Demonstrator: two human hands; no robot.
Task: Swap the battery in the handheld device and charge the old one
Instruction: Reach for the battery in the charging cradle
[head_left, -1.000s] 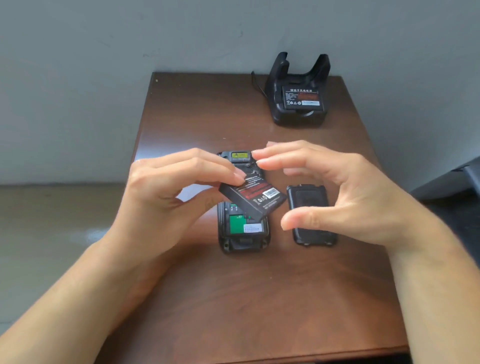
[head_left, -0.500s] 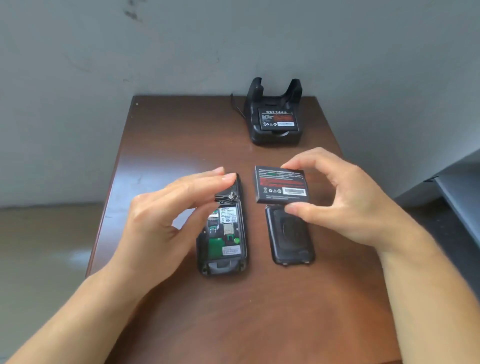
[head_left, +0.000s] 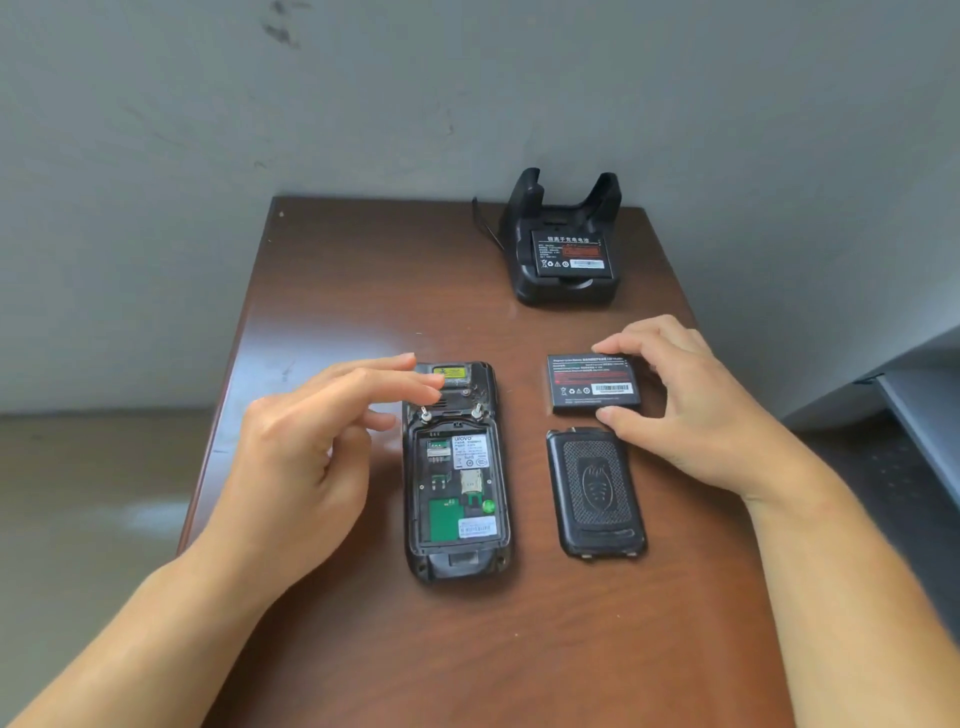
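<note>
The black handheld device (head_left: 456, 478) lies face down mid-table with its battery bay bare, circuit board and labels showing. To its right lies the black back cover (head_left: 596, 493). Just beyond the cover a black battery (head_left: 592, 383) rests low at the table, pinched at its right end between thumb and fingers of my right hand (head_left: 696, 410). My left hand (head_left: 311, 447) hovers left of the device, fingers spread, tips over its top end, holding nothing. At the far edge stands a black charging cradle (head_left: 566, 244) with a second battery (head_left: 571, 255) seated in it.
All of it sits on a narrow brown wooden table (head_left: 363, 649) against a grey wall. A cable leaves the cradle's left side. A grey metal frame (head_left: 924, 415) stands right of the table; floor lies to the left.
The battery passed from my left hand to my right, then moved right and down to the table beyond the back cover. My left hand let go and stays beside the device.
</note>
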